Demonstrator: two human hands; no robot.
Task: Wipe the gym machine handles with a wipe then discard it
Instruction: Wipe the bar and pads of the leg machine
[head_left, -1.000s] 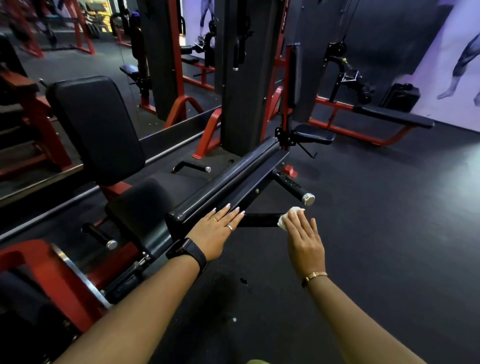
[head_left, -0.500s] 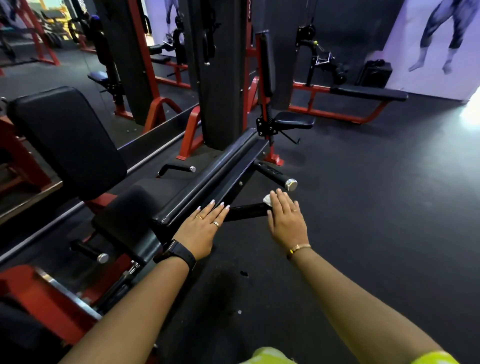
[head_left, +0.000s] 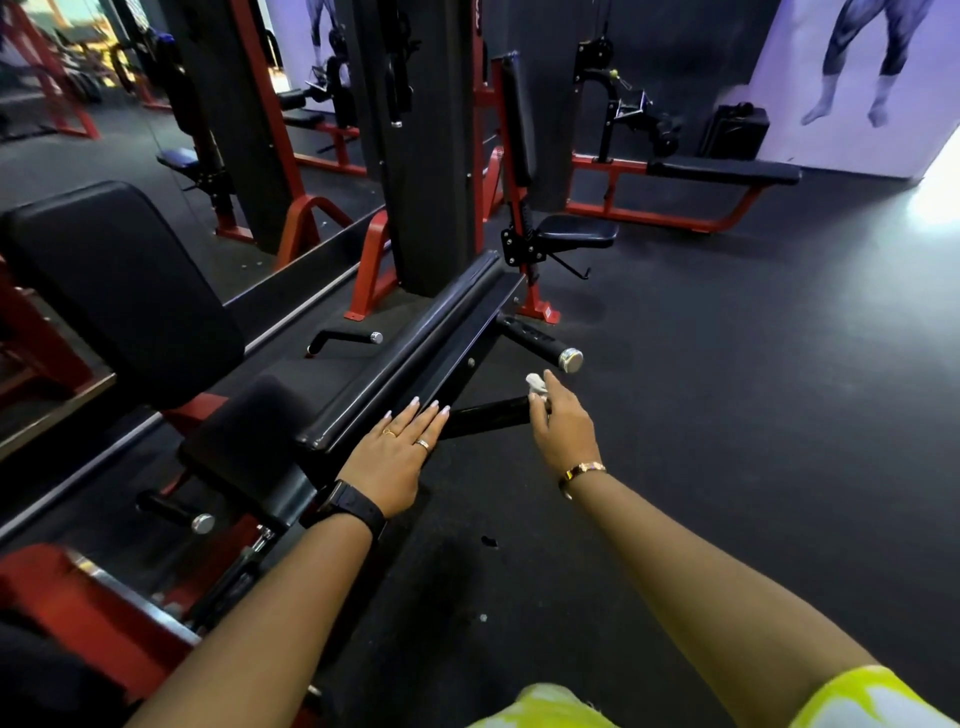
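Observation:
A black handle bar (head_left: 485, 415) juts out from the side of the gym machine's long black padded arm (head_left: 410, 345). My right hand (head_left: 563, 426) curls over the outer end of this bar with a crumpled white wipe (head_left: 535, 383) under its fingers; only a corner of the wipe shows. My left hand (head_left: 397, 457) rests flat, fingers straight, on the near end of the padded arm. A second handle (head_left: 540, 344) with a chrome end cap sticks out just beyond my right hand.
The machine's black seat (head_left: 244, 441) and backrest (head_left: 114, 291) are to the left. More handles (head_left: 345, 338) (head_left: 174, 512) stick out on the far side and near the red frame (head_left: 78, 597). Dark rubber floor (head_left: 727, 415) spreads to the right. Other red machines stand behind.
My right hand has shifted with the wipe along the end of the handle bar, and its fingers now wrap the bar. My left hand has stayed on the padded arm. The view has moved closer.

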